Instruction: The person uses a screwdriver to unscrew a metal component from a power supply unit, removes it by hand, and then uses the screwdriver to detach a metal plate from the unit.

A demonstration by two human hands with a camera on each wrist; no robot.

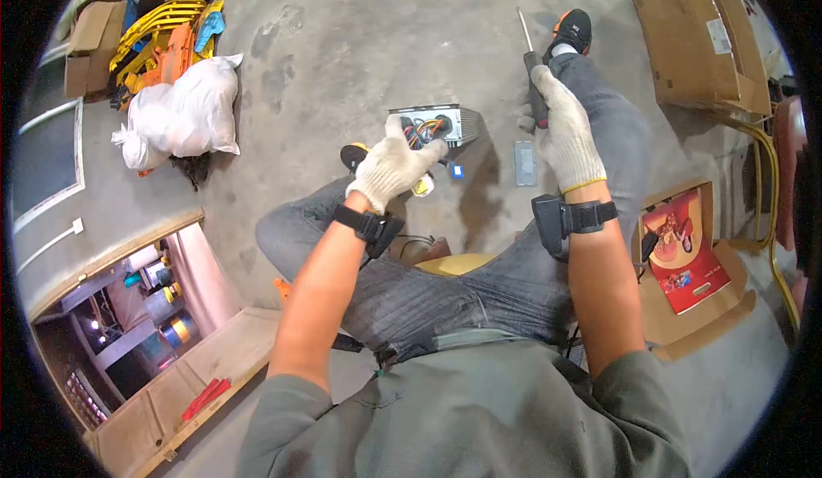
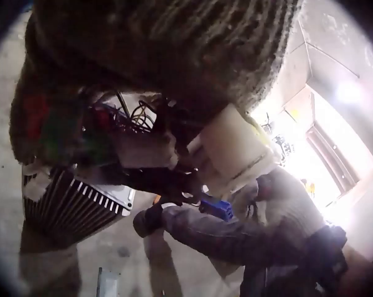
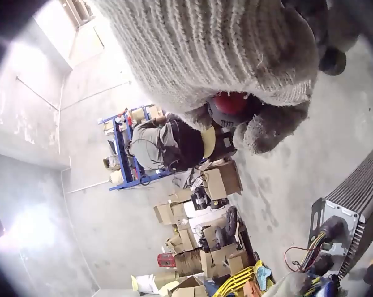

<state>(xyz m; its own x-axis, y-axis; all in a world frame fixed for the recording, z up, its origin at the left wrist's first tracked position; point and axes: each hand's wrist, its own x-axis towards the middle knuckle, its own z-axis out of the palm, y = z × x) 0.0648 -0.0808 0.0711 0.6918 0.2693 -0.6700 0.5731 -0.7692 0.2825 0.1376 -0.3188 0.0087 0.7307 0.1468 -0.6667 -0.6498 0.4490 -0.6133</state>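
Observation:
My left hand (image 1: 390, 170), in a white knit glove, grips the near left side of a finned metal box (image 1: 467, 125). Coloured wires (image 1: 421, 133) spring from the box's end plate, between fingers and thumb. A blue connector (image 1: 457, 170) and a white-and-yellow piece (image 1: 424, 186) hang just below that hand. In the left wrist view the glove covers part of the wires, above the box's fins (image 2: 75, 207). My gloved right hand (image 1: 565, 131) holds a screwdriver (image 1: 534, 80) by its dark handle, the long shaft pointing away. Its red handle end (image 3: 231, 104) shows in the right wrist view.
A flat grey plate (image 1: 525, 164) lies on the concrete floor between my legs. An open carton with a red panel (image 1: 685, 251) stands at right, a large cardboard box (image 1: 698, 37) beyond. White bags (image 1: 184, 110) and yellow parts (image 1: 158, 28) are at left.

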